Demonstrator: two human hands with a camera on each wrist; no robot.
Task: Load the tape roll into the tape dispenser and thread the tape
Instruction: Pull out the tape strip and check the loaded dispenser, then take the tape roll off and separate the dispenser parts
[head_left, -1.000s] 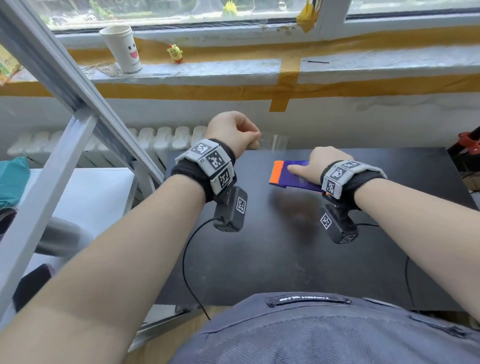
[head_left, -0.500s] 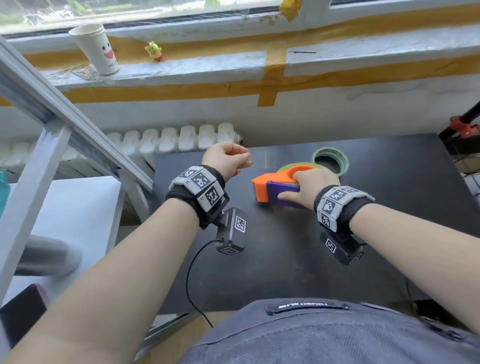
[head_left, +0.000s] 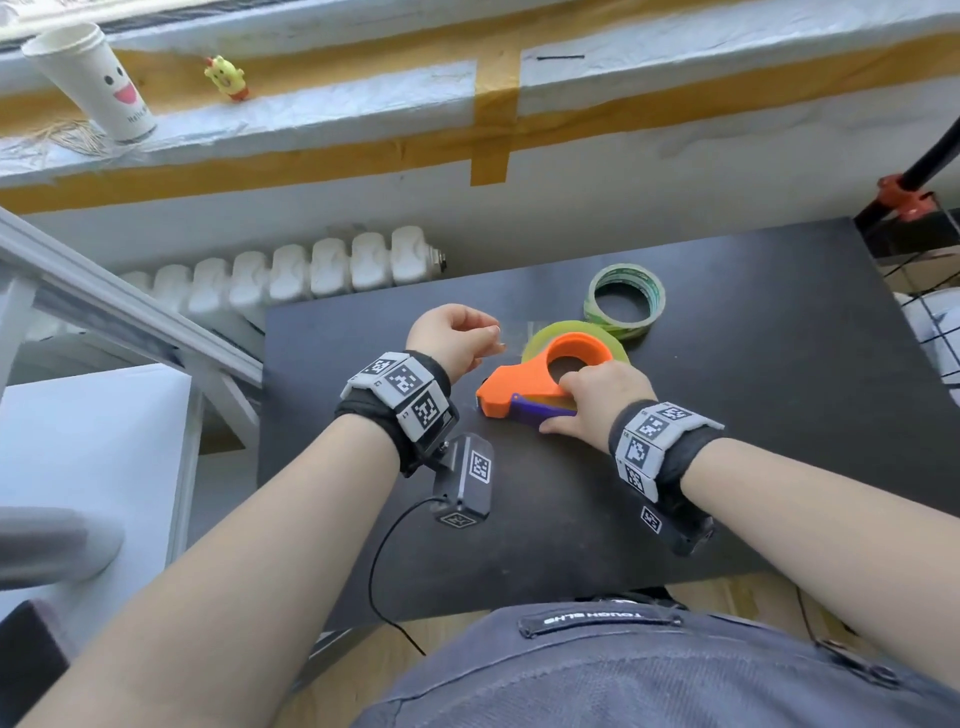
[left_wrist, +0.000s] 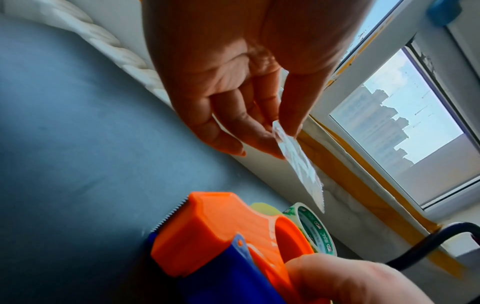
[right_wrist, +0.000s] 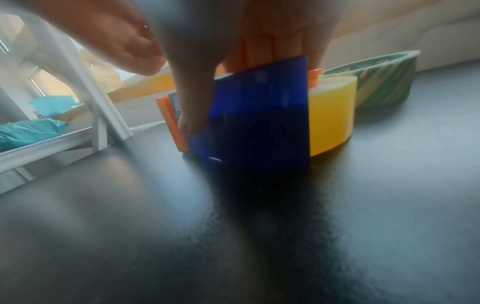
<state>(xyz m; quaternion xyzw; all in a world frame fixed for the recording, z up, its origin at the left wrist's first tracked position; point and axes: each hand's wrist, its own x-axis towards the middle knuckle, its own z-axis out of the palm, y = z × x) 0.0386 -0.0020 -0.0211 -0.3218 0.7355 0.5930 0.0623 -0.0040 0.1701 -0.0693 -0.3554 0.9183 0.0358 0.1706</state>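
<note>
An orange tape dispenser with a blue handle lies on the black table, and a yellowish tape roll sits in it. My right hand grips the dispenser from above, thumb on the blue part. To its left my left hand hovers, and between thumb and fingers it pinches a cut strip of clear tape with a serrated lower end. The strip hangs free above the dispenser, whose toothed blade points left.
A second, green-printed tape roll lies flat behind the dispenser. A paper cup and a small yellow toy stand on the windowsill. A white metal frame and radiator border the table's left and far side.
The head view has tilted down, so the table and the green roll show fully. The dispenser now lies nearer me with its ring showing; the left hand stays raised with the strip.
</note>
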